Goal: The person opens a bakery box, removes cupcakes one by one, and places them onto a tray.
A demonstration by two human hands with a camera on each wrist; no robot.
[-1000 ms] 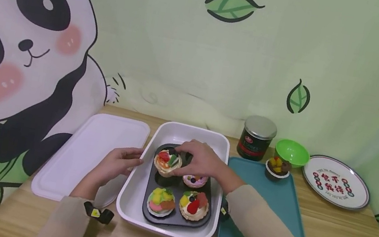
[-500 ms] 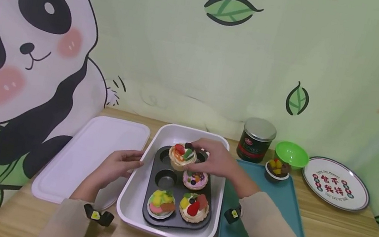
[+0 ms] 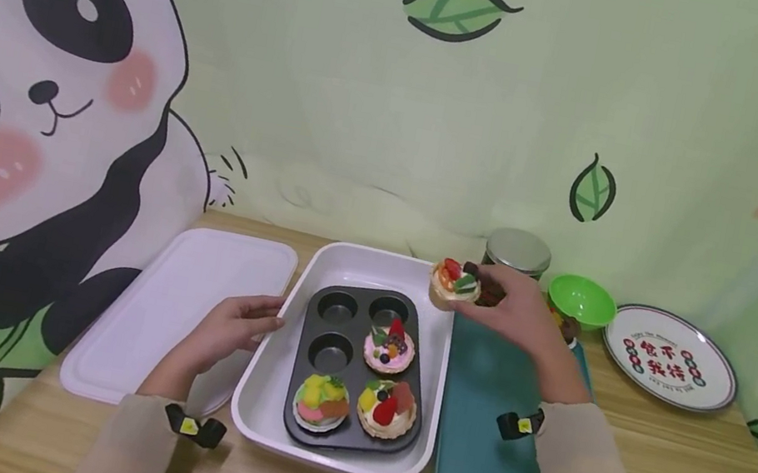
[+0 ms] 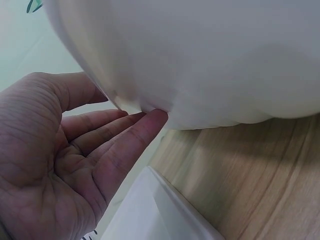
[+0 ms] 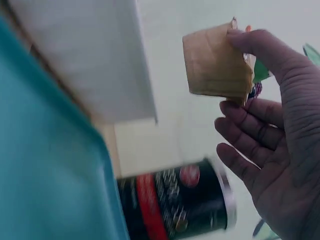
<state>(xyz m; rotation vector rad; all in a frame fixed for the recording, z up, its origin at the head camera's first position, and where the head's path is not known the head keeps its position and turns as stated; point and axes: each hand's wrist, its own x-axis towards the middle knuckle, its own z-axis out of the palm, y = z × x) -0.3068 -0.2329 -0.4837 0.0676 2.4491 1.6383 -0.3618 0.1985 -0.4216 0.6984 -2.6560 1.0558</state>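
Observation:
My right hand (image 3: 522, 308) pinches a cupcake (image 3: 454, 284) topped with fruit and cream between thumb and fingers, above the right rim of the white tub (image 3: 261, 427). In the right wrist view its tan cup (image 5: 215, 62) shows from the side. My left hand (image 3: 228, 333) touches the outside of the tub's left wall with fairly straight fingers (image 4: 132, 137). Inside the tub lies a dark muffin pan (image 3: 347, 434). It bears a pink-cream cupcake (image 3: 389, 351), a cupcake with red fruit (image 3: 386, 411) and a yellow-topped cupcake (image 3: 321, 404); its other wells are bare.
A teal tray (image 3: 492, 459) lies right of the tub; a chocolate cupcake there is mostly behind my right hand. Behind stand a coffee tin (image 5: 175, 200), a green bowl (image 3: 582, 302) and a printed plate (image 3: 669, 360). A white lid (image 3: 184, 304) lies left.
The right hand has lifted the fruit-topped cupcake out of the pan's left middle well and carried it right and up over the tub's rim. The left hand has stayed at the tub's side.

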